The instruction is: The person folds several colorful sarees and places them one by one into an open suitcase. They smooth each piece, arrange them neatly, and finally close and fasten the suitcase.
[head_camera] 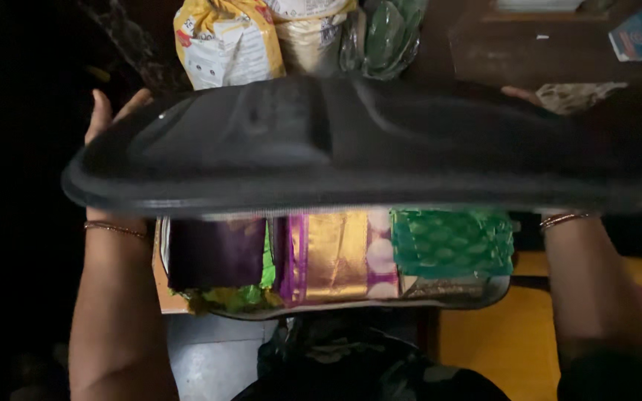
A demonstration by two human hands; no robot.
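A wide black suitcase lid (336,148) stretches across the view, raised in front of me. My left hand (109,111) grips its left end, fingers showing above the edge. My right hand (521,95) holds the right end, mostly hidden behind the lid. Below the lid lies the open case (484,297), packed with folded cloth: a dark purple piece (217,252), a purple and gold piece (332,256), and a green patterned piece (451,241). Both wrists wear thin bangles.
Behind the lid stand a yellow and white packet (224,41), a pale bag (310,37) and a green wrapped bundle (388,33). A dark wooden cabinet (544,44) is at the back right. Yellow floor (499,341) shows at the lower right.
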